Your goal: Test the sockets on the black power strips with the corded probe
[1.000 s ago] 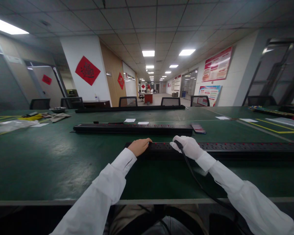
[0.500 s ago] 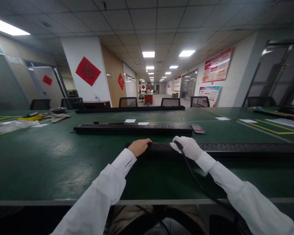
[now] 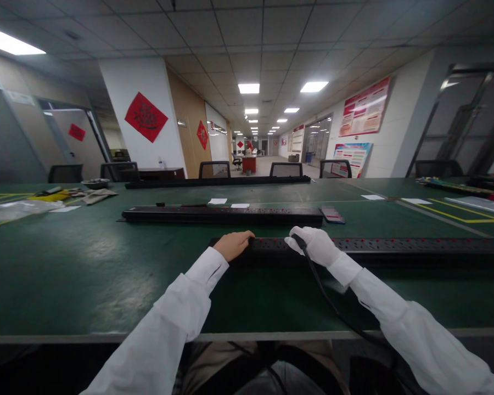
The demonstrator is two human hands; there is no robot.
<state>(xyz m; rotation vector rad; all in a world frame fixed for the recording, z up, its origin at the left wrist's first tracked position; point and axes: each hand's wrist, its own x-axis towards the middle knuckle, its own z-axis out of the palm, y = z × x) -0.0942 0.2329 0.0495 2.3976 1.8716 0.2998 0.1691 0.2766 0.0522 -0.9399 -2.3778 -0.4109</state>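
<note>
A long black power strip [image 3: 403, 247] with a row of sockets and small red marks lies across the table before me. My left hand [image 3: 234, 245], bare, is closed over the strip near its left end. My right hand [image 3: 319, 247], in a white glove, grips a black plug [image 3: 299, 242] at the strip's sockets; its prongs are hidden, so I cannot tell how far in they sit. From the plug a black cable [image 3: 321, 293] runs down past the table's front edge beneath my right sleeve.
Beyond it lie more black power strips [image 3: 222, 217] and a long black bar [image 3: 218, 183]. A phone-like object [image 3: 332, 215] rests beside the middle strips. Paper slips [image 3: 217, 201] dot the green table [image 3: 86, 274]. At left are a plastic bag [image 3: 20, 210] and a bowl [image 3: 95, 184].
</note>
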